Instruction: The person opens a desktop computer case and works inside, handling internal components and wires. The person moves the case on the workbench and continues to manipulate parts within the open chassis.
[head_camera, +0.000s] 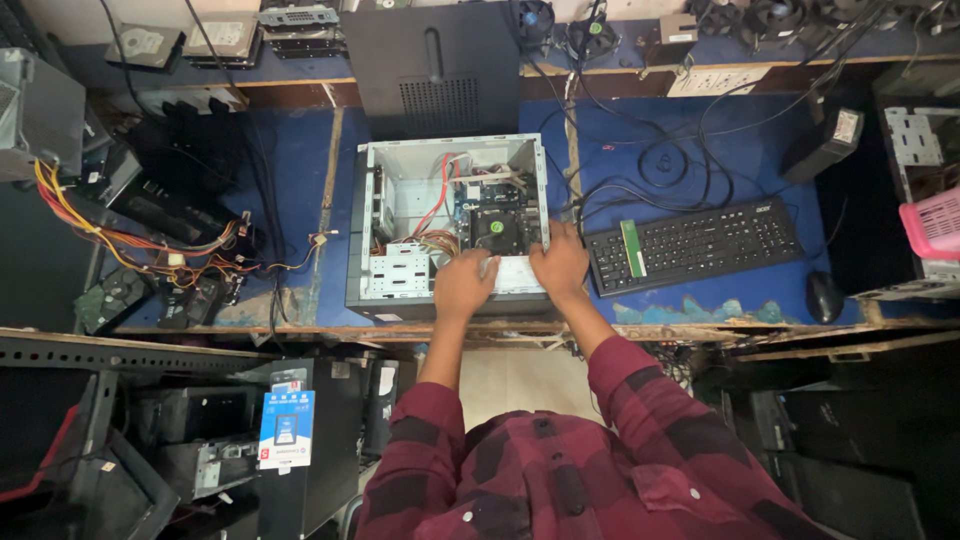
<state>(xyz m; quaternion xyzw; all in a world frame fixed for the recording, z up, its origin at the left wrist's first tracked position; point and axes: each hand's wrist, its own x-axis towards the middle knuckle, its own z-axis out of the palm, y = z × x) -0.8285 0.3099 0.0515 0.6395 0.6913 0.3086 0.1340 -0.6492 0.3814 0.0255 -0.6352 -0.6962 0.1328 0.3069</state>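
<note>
On the blue bench (290, 160), lying on its side with the open face up so the insides can be reached from above: a PC case (448, 225), fan (497, 228) and red wires (437, 200) exposed. At its near edge, left hand (463, 285) and right hand (560, 263) both laid on a pale drive (513, 272), fingers curled down over it, grip itself not clear. Beside the case, pushed clear to the right, a keyboard (695, 245) and mouse (823, 296).

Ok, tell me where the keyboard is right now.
The black keyboard lies on the blue bench top, just right of the open computer case and the right hand, with a black mouse beyond its right end.
</note>
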